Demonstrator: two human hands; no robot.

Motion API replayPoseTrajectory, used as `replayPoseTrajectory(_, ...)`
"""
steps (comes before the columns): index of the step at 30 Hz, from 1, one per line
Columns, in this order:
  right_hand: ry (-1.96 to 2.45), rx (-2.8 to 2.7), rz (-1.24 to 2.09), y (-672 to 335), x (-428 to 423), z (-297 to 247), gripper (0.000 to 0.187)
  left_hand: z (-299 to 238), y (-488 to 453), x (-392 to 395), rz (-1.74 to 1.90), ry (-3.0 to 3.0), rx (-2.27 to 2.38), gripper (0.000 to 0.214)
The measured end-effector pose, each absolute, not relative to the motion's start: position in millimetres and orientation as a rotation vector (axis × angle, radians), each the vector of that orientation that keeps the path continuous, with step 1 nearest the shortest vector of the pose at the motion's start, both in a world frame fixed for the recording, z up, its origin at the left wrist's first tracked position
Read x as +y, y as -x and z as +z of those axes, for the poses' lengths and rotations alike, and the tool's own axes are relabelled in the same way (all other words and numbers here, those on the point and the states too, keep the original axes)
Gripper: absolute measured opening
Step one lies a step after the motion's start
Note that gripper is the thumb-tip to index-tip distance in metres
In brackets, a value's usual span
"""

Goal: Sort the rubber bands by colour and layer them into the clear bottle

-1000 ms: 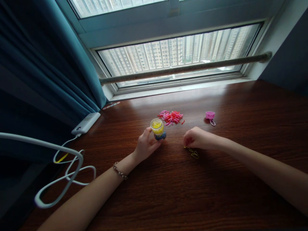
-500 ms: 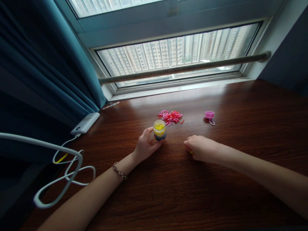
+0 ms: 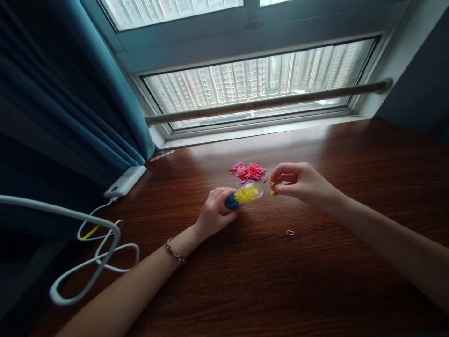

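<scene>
My left hand (image 3: 214, 213) grips a small clear jar (image 3: 244, 194) filled with yellow and blue rubber bands, tipped on its side with the mouth toward the right. My right hand (image 3: 298, 181) is raised just right of the jar's mouth and pinches a small yellow rubber band (image 3: 272, 188) between thumb and fingers. One yellow band (image 3: 290, 232) lies loose on the dark wooden table (image 3: 266, 281) in front of my right hand. A pile of pink and red bands (image 3: 248, 172) sits just behind the jar.
A white power bank (image 3: 125, 181) with a looping white cable (image 3: 94, 252) lies at the table's left edge beside a teal curtain (image 3: 70, 93). A window (image 3: 259, 79) with a metal rail runs along the back.
My left hand tipped the jar from upright onto its side. My right hand lifted from the table to the jar's mouth with a yellow band, now hiding the pink lid; one band stays behind.
</scene>
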State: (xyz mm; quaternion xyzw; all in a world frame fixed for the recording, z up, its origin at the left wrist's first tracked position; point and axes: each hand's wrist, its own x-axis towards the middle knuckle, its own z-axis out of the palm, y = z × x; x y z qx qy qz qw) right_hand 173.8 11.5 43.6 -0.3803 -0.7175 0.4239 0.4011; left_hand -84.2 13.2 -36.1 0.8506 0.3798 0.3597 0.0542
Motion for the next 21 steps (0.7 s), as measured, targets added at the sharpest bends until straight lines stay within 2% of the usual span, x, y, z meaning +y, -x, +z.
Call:
replayPoseTrajectory(7,0.898,-1.827,0.829,-157,-4,32,0.006,-38,84,12,1.079,-2.703,1.066,0.047)
replayPoseTrajectory(15,0.923,-2.158,0.111,-160,-7,30,0.008,-39,85,12,1.098,-2.726,1.031,0.048)
replayPoseTrajectory(21,0.921,-2.231,0.171,-162,-8,40,0.019,-39,86,12,1.105,-2.706,1.048,0.047)
